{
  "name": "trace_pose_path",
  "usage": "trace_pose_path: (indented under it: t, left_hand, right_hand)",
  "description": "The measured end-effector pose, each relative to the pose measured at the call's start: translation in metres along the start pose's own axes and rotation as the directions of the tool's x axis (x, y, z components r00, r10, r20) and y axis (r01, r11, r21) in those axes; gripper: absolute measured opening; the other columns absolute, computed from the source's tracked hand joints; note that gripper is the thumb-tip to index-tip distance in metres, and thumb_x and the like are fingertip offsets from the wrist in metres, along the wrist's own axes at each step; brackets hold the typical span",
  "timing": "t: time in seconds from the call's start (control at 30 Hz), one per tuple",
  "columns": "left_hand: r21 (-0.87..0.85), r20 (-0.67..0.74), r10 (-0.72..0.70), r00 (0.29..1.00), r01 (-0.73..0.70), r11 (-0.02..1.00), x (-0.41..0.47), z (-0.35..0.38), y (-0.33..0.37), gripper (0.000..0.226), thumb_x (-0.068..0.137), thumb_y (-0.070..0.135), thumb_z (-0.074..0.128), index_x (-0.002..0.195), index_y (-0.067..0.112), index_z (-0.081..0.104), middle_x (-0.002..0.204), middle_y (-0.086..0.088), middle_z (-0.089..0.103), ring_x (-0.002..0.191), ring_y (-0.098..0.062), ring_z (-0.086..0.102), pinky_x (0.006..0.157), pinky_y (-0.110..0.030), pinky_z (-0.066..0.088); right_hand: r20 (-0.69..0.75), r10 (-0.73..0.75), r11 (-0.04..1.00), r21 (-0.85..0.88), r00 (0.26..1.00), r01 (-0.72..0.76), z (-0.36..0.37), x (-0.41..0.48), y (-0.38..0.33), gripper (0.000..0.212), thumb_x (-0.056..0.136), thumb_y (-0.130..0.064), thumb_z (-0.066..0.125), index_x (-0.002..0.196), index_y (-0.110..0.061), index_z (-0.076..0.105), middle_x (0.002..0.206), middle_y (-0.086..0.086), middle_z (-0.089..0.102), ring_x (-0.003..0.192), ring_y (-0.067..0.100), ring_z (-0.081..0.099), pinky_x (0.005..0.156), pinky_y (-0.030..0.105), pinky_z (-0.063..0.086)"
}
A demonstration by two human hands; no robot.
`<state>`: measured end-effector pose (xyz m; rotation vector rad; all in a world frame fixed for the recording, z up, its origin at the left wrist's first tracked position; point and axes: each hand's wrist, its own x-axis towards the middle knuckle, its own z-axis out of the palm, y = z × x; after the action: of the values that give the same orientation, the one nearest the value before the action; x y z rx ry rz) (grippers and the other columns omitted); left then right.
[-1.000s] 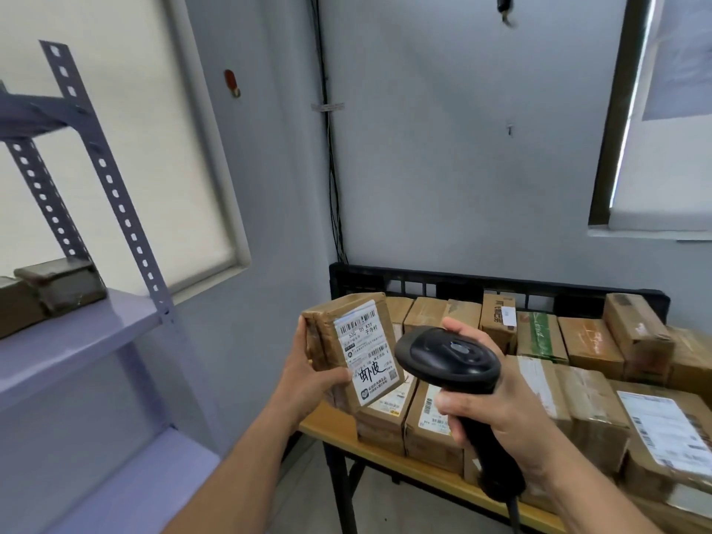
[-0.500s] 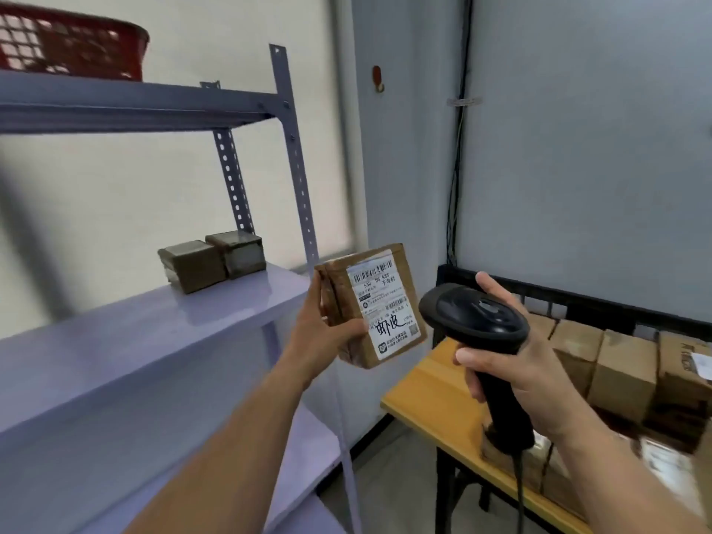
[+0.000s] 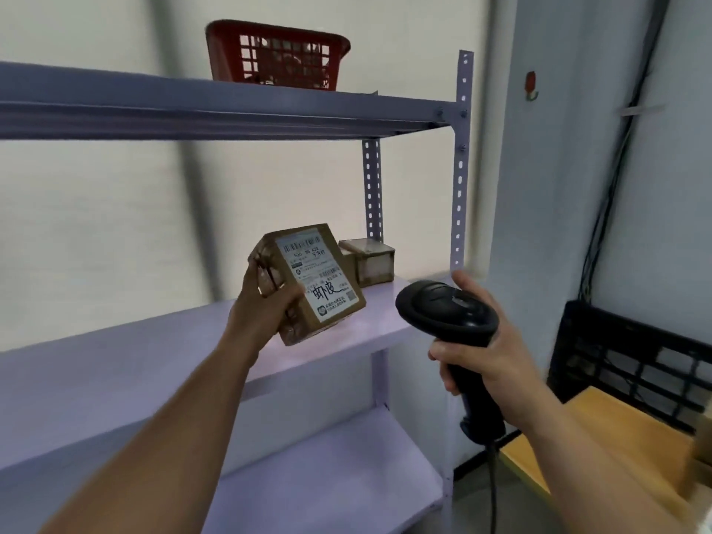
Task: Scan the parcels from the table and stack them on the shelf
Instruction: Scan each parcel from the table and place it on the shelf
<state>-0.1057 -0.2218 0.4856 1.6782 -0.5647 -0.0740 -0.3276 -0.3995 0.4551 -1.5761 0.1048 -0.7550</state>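
A pale purple metal shelf unit (image 3: 460, 186) stands on the left. A red mesh basket (image 3: 277, 55) sits on its top shelf (image 3: 192, 106). On the middle shelf (image 3: 135, 371), a small taped parcel (image 3: 371, 260) rests in the far right corner. To the right is a wooden table (image 3: 616, 429), with a black slatted crate (image 3: 616, 352) at its far edge.

1. Holds a taped brown parcel (image 3: 308, 279) in the left hand (image 3: 266, 310), fingers curled round its left side, tilted, white label facing the camera, in front of the middle shelf (image 3: 115, 364).
2. Grips a black scanner (image 3: 447, 314) by the handle in the right hand (image 3: 481, 360), head pointing left, apart from the parcel.
3. Shows a small box (image 3: 370, 260) at the back of the middle shelf.
4. Shows a red basket (image 3: 277, 55) on the top shelf (image 3: 192, 106).
5. Shows a counter (image 3: 616, 429) corner and black crate (image 3: 624, 360) at the right.
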Motion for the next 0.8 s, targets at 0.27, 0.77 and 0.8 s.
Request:
trace_pose_path:
  t: [0.27,0.77,0.8]
  left_hand:
    - [0.087,-0.058,-0.085,0.995,0.09,0.992,0.045,-0.026,-0.029,0.076,0.067,0.052,0.057,0.139,0.052,0.032,0.121,0.004,0.061,0.102,-0.025,0.063,0.085,-0.047,0.056]
    - [0.641,0.006,0.027,1.0,-0.024,0.767,0.113,-0.024,-0.067,0.067,0.082,0.042,0.069,0.142,0.032,0.04,0.141,-0.007,0.047,0.126,-0.026,0.048,0.1,-0.036,0.042]
    - [0.64,0.004,0.023,1.0,-0.021,0.768,0.121,-0.024,-0.069,0.066,0.083,0.041,0.068,0.142,0.031,0.04,0.141,-0.007,0.046,0.126,-0.027,0.048,0.1,-0.036,0.042]
  right_hand:
    - [0.022,0.016,1.0,0.007,1.0,-0.016,0.033,0.045,0.02,0.092,0.07,0.009,0.077,0.134,-0.049,0.046,0.083,0.011,0.071,0.046,0.029,0.052,0.044,0.034,0.047]
    - [0.055,-0.013,0.999,0.047,0.998,0.01,0.074,0.123,0.051,0.094,0.071,0.017,0.073,0.135,-0.049,0.048,0.095,0.011,0.071,0.046,0.029,0.051,0.047,0.034,0.045]
    - [0.051,-0.009,0.999,0.046,0.999,0.007,0.075,0.126,0.053,0.095,0.07,0.016,0.074,0.134,-0.049,0.049,0.096,0.01,0.071,0.046,0.029,0.05,0.047,0.034,0.045]
